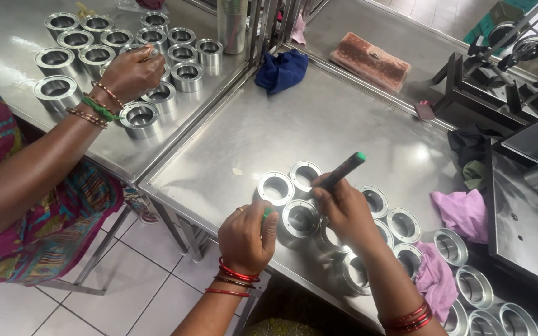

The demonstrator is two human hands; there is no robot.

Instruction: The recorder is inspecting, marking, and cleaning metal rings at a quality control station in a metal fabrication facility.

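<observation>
Right hand (344, 208) gripping black marker (342, 171), left hand (247, 236) closed on green cap (268, 213), beside shiny machined metal ring (300, 219)

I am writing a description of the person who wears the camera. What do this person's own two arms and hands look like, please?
Both forearms are bare, with no sleeves and no gloves. The left hand has a thin ring on one of its fingers, and its wrist carries several bangles, red ones with a darker thin one between them. The right hand shows no ring; its wrist carries a stack of red bangles.
</observation>
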